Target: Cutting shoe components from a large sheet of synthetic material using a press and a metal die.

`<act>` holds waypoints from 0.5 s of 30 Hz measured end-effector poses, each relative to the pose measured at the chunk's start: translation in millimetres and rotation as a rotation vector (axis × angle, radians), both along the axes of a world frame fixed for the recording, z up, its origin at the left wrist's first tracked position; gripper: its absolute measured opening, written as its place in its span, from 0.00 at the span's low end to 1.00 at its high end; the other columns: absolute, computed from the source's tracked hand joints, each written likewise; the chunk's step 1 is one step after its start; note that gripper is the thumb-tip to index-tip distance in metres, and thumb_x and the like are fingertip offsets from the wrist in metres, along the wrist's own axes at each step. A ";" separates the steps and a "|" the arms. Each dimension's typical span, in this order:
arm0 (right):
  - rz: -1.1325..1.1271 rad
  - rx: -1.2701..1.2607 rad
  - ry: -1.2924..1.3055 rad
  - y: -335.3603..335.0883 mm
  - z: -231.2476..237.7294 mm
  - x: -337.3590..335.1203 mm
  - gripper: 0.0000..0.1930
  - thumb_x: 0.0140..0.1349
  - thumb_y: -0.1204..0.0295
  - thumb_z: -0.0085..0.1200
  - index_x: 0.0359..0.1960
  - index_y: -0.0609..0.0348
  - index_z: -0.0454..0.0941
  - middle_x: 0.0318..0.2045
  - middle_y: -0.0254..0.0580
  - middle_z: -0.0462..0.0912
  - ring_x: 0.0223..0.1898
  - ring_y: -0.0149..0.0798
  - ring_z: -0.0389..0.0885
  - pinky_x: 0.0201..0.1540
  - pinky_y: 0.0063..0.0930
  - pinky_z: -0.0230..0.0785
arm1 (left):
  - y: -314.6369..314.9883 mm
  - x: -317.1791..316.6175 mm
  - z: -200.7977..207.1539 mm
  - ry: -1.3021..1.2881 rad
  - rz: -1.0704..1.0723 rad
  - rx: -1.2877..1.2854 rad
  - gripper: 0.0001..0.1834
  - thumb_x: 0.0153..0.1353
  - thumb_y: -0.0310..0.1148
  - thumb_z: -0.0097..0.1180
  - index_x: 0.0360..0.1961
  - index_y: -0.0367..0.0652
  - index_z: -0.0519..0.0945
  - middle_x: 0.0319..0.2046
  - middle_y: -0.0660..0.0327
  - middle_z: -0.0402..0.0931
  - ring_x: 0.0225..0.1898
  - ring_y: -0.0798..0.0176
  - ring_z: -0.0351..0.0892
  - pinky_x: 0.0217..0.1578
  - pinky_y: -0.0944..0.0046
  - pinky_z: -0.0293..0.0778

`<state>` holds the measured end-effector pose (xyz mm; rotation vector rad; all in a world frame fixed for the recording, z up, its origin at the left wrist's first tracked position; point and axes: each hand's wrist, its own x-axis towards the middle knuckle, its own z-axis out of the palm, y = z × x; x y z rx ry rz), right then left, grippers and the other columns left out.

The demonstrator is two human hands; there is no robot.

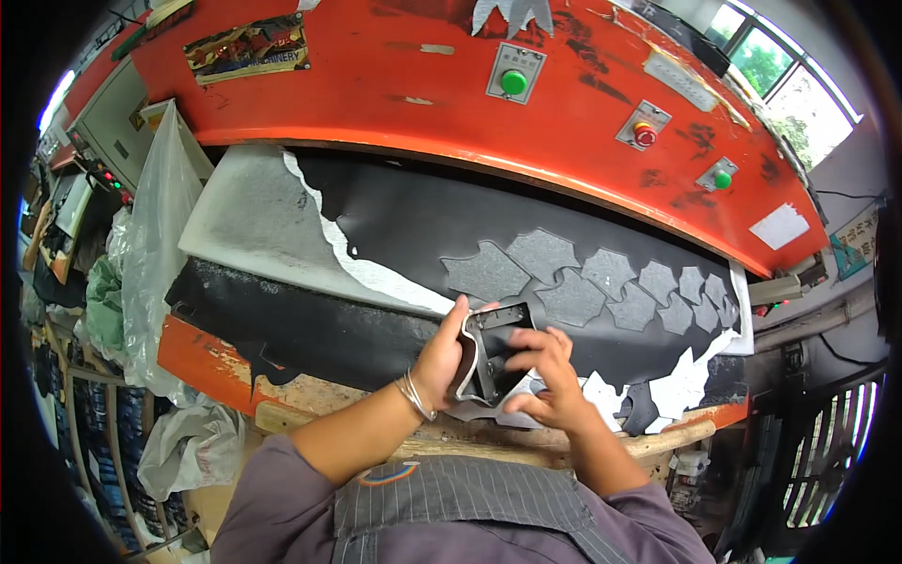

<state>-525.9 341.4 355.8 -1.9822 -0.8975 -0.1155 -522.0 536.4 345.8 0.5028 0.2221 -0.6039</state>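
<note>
My left hand point(440, 362) grips a hollow metal cutting die point(473, 368) by its wavy side wall, tilted up in front of my apron. My right hand point(554, 381) is at the die's other side, its fingers curved and apart, partly over the opening. Whether its fingertips touch the metal, I cannot tell. Beyond the hands spreads a black sheet of leather-like material point(404, 216) with a torn white edge. Several grey shapes with notched outlines point(484, 273) show where pieces are cut out of it.
Under the sheet lies a pale cutting board point(249, 207). Behind it runs an orange machine beam point(404, 103) with a green button point(513, 82) and a red button point(645, 134). White-backed scraps point(676, 390) hang at the near right edge. Plastic bags point(160, 244) stand left.
</note>
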 end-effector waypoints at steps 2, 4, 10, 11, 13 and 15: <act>-0.213 0.160 0.276 5.7 -12.8 -21.9 0.39 0.52 0.39 0.58 0.55 0.60 0.69 0.58 0.55 0.66 0.62 0.53 0.61 0.63 0.45 0.52 | -15.4 -15.8 0.6 -0.203 0.208 0.252 0.33 0.71 0.54 0.36 0.68 0.44 0.56 0.57 0.55 0.68 0.55 0.62 0.72 0.57 0.61 0.68; -0.240 0.217 0.463 29.2 -4.7 -34.2 0.35 0.54 0.51 0.63 0.57 0.60 0.68 0.60 0.54 0.63 0.63 0.51 0.60 0.64 0.44 0.53 | -19.2 -23.6 4.8 -0.334 0.259 0.365 0.33 0.71 0.54 0.37 0.68 0.44 0.54 0.57 0.55 0.68 0.55 0.63 0.71 0.57 0.62 0.68; 0.119 0.431 0.850 41.2 -5.5 -17.9 0.30 0.49 0.76 0.68 0.57 0.59 0.72 0.57 0.43 0.70 0.62 0.40 0.64 0.61 0.37 0.59 | 18.8 -25.9 8.8 -0.973 0.200 0.900 0.30 0.68 0.45 0.49 0.65 0.40 0.60 0.57 0.56 0.63 0.60 0.64 0.62 0.61 0.64 0.59; 0.113 0.437 0.845 39.8 -5.7 -12.3 0.30 0.49 0.76 0.68 0.57 0.59 0.72 0.57 0.43 0.70 0.62 0.40 0.64 0.61 0.37 0.59 | 22.9 -27.0 10.3 -0.980 0.193 0.898 0.30 0.68 0.45 0.49 0.65 0.40 0.60 0.57 0.56 0.63 0.60 0.64 0.62 0.61 0.64 0.59; 0.311 0.306 0.689 36.9 -1.6 8.8 0.24 0.49 0.77 0.67 0.51 0.59 0.78 0.56 0.43 0.72 0.63 0.41 0.63 0.63 0.38 0.56 | 28.6 -34.9 9.0 -0.560 0.358 0.780 0.27 0.66 0.34 0.53 0.64 0.39 0.62 0.57 0.55 0.65 0.60 0.63 0.63 0.61 0.62 0.59; 0.419 0.216 0.720 35.0 4.0 34.2 0.22 0.48 0.74 0.68 0.49 0.57 0.81 0.61 0.43 0.66 0.65 0.46 0.58 0.66 0.41 0.50 | 50.0 -38.8 -9.7 -0.152 0.434 0.690 0.28 0.56 0.18 0.49 0.61 0.37 0.67 0.56 0.52 0.71 0.58 0.60 0.68 0.59 0.62 0.62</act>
